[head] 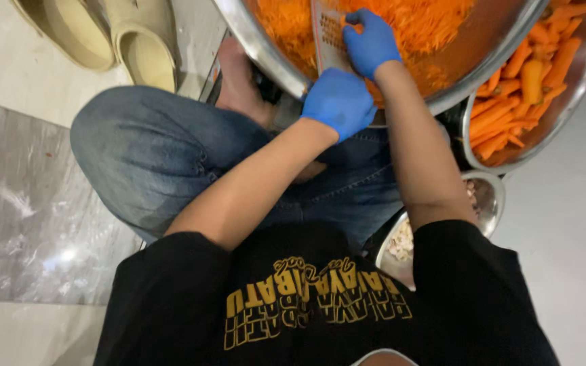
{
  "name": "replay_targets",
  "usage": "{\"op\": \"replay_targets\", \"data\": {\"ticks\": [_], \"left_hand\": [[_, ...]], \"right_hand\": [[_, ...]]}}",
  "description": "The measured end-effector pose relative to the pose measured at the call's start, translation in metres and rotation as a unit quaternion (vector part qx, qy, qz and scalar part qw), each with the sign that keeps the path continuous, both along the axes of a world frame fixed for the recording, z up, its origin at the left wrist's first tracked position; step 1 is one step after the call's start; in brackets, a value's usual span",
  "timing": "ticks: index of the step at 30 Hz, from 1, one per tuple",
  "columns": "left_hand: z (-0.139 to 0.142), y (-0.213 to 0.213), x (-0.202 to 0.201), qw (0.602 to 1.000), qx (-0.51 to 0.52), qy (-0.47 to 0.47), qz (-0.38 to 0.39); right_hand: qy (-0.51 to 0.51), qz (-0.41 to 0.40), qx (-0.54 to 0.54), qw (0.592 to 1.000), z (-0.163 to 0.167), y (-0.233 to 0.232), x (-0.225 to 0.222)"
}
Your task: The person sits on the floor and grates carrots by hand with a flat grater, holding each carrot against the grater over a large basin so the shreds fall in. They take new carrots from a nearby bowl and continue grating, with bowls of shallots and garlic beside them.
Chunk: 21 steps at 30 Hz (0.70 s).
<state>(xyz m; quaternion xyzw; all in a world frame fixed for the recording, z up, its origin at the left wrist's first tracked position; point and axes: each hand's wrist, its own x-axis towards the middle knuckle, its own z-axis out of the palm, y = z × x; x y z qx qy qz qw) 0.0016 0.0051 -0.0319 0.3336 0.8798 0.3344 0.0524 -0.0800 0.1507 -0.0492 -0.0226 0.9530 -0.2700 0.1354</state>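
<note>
Left hand, blue-gloved, is closed around the lower end of the metal grater at the near rim of the large steel bowl of grated carrot, while the right hand presses curled fingers against the grater face; a bowl of peeled carrots touches the right rim.
</note>
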Motion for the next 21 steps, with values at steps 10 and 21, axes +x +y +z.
{"op": "replay_targets", "data": {"ticks": [10,21], "left_hand": [[0.013,0.004,-0.002,0.998,-0.028,-0.057,-0.016],[0.024,0.004,-0.004,0.998,-0.026,-0.052,-0.018]], "right_hand": [[-0.111,0.091,-0.014,0.990,0.039,0.046,0.035],[-0.172,0.073,0.097,0.978,0.053,0.044,0.007]]}}
